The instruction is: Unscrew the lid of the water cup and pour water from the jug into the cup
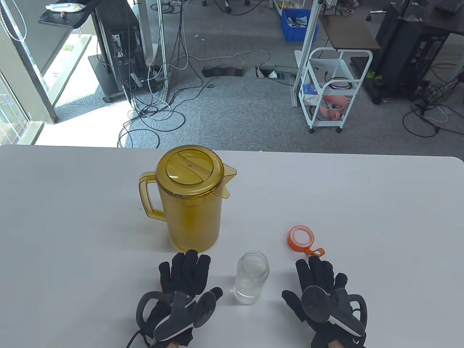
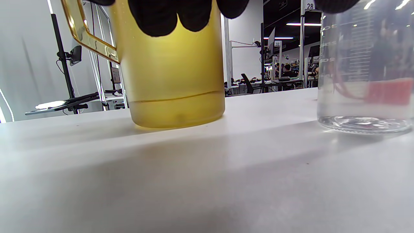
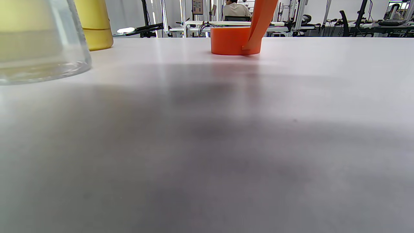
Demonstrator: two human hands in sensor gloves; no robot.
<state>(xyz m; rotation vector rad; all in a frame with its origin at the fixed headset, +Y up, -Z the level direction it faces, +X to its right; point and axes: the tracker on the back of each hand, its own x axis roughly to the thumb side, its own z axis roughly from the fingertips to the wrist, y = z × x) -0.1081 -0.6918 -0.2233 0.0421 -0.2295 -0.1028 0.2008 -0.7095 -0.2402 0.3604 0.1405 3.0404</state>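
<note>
An amber jug [image 1: 190, 197] with its lid on stands upright mid-table, handle to the left, spout to the right; its base fills the left wrist view [image 2: 174, 81]. A clear cup [image 1: 252, 277] with no lid stands between my hands and holds water; it shows at the right of the left wrist view [image 2: 365, 74] and at the left of the right wrist view [image 3: 38, 42]. The orange lid [image 1: 302, 237] lies on the table to the cup's right [image 3: 235, 40]. My left hand [image 1: 186, 275] lies flat just in front of the jug. My right hand [image 1: 319, 275] lies flat just below the lid's loop.
The white table [image 1: 380, 217] runs wide to both sides. Past its far edge are floor cables, a white trolley [image 1: 331, 90] and a blue crate [image 1: 298, 23].
</note>
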